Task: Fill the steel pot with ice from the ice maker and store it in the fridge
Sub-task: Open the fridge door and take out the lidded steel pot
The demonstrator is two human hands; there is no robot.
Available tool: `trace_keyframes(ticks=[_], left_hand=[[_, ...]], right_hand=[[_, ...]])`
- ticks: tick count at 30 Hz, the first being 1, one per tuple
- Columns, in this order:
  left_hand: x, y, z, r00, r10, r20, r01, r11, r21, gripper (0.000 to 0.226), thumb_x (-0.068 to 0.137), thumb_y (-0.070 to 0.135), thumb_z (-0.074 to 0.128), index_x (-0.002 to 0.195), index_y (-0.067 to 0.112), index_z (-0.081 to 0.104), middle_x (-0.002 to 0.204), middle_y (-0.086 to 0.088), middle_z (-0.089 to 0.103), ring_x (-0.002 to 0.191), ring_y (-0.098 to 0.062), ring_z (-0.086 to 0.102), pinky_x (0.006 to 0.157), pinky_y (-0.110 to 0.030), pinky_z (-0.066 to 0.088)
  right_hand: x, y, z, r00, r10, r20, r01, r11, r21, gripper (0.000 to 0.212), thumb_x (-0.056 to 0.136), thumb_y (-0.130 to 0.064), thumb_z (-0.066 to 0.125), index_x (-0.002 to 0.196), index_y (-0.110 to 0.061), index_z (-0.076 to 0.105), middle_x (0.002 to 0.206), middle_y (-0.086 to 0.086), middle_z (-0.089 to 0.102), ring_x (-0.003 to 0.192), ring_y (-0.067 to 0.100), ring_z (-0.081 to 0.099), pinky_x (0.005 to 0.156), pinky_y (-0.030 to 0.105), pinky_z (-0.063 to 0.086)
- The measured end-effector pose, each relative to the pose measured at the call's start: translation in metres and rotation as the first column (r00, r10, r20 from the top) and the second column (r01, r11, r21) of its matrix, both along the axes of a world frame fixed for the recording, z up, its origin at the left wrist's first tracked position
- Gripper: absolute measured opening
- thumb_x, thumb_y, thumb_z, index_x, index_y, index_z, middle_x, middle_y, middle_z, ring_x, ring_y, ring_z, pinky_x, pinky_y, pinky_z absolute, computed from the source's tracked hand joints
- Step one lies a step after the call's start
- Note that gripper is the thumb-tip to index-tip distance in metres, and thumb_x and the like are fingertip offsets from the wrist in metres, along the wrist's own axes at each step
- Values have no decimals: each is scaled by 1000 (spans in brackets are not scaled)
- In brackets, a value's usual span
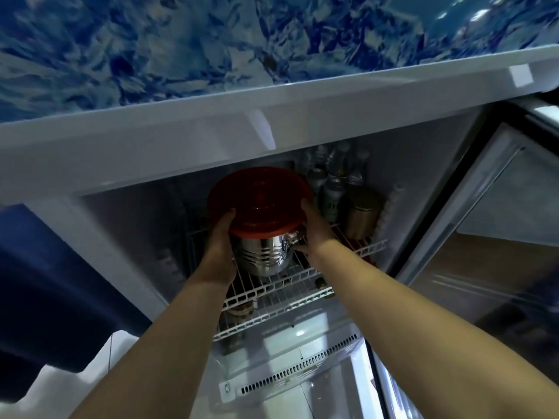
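I see the upright steel pot (262, 255) between left hand (222, 237) and right hand (314, 234), both gripping its sides, base seemingly on the wire shelf (302, 287).

Found the steel pot (263, 255) on the upper wire shelf (302, 276) inside the fridge (181, 152), lid (257, 201) on top. Clasped it with the left hand (222, 237) on its left side and the right hand (314, 231) on its right (by the handle). Saw bottles (332, 182) and a canister (361, 213) right of it, farther back. Noted a second shelf (272, 319) below, the door (499, 237) open at right.
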State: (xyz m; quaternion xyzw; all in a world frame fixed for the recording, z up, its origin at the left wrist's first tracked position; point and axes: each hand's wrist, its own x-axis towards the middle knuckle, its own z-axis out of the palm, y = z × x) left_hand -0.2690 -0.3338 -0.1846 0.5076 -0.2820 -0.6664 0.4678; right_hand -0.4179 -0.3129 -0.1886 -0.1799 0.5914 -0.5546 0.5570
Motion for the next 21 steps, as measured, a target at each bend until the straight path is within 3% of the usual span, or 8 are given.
trace_keyframes(ticks=[4,6,8,11,15,17,21], left_hand=[[-1,8,6,998,-65,16,66,996,-66,42,91,36,54,130,20,52,108,2,65,89,-10,60,65,-28,42],[-3,15,10,998,-62,-3,62,997,-56,38,91,33,55,127,20,53,101,4,65,85,-9,59,64,-27,41],[-5,23,16,999,-29,-32,28,1000,-12,33,90,30,57,121,18,55,96,3,65,78,-9,58,61,-25,41],[-8,36,20,1000,24,-10,-24,1000,4,44,87,28,63,128,16,54,116,-5,64,78,-9,58,62,-23,40],[-9,62,29,1000,7,8,-6,998,-68,49,90,19,57,138,20,44,114,0,59,76,-1,57,52,-14,45],[-9,80,36,999,-33,18,35,996,-84,49,91,21,56,138,21,43,113,4,59,82,0,56,59,-17,43],[-3,117,53,997,-77,-2,77,995,-67,51,90,23,58,139,18,42,126,-2,57,99,-10,56,78,-24,39]], right_hand=[[-2,7,6,999,-47,-3,47,999,-20,47,96,-45,45,139,-26,42,134,3,53,95,17,55,77,37,46],[-3,14,10,999,-52,-3,52,998,-25,46,96,-45,45,137,-26,43,127,2,55,94,17,55,67,34,46],[-5,23,14,997,-73,1,73,997,-18,46,95,-45,45,136,-24,43,118,0,55,98,19,54,73,35,45],[-5,42,19,994,-105,-11,105,994,-23,46,93,-44,49,133,-21,46,114,-2,57,94,17,57,81,39,41],[-7,72,31,987,-154,-55,154,988,6,28,93,-41,51,110,-20,57,104,3,64,89,20,60,89,44,46],[-8,90,36,989,-145,-36,145,989,-7,17,95,-38,47,101,-26,57,98,1,64,88,19,59,93,45,45],[-3,129,49,989,-135,-53,134,990,-34,16,97,-36,45,105,-28,57,88,-3,63,82,16,57,84,39,43]])
